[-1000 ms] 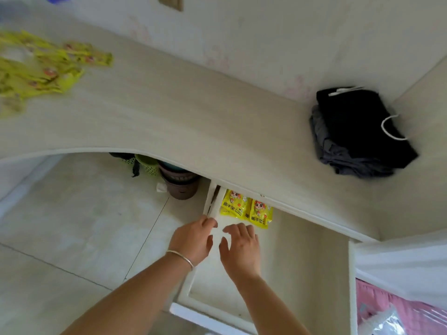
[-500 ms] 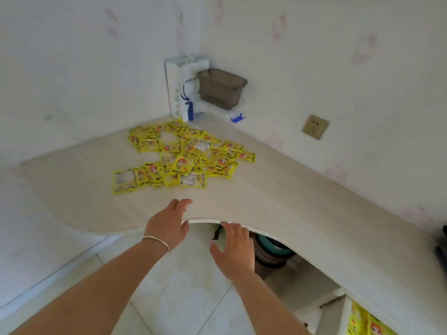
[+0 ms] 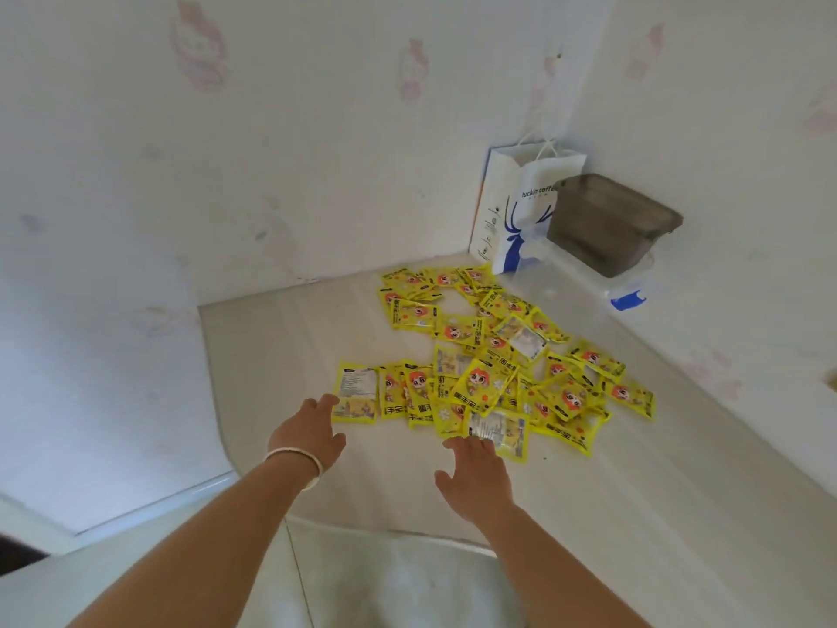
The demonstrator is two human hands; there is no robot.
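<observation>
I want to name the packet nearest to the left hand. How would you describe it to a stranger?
On the pale corner desk lies a heap of yellow packets. The packet is the leftmost of the heap's near row, at the fingertips of the left hand. It shows a pale panel of small print, while its neighbours show an orange-haired cartoon face.

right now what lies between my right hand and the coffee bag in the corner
The heap of yellow packets covers that stretch of desk, from just ahead of the right hand nearly to the coffee bag, as the head view shows.
</observation>
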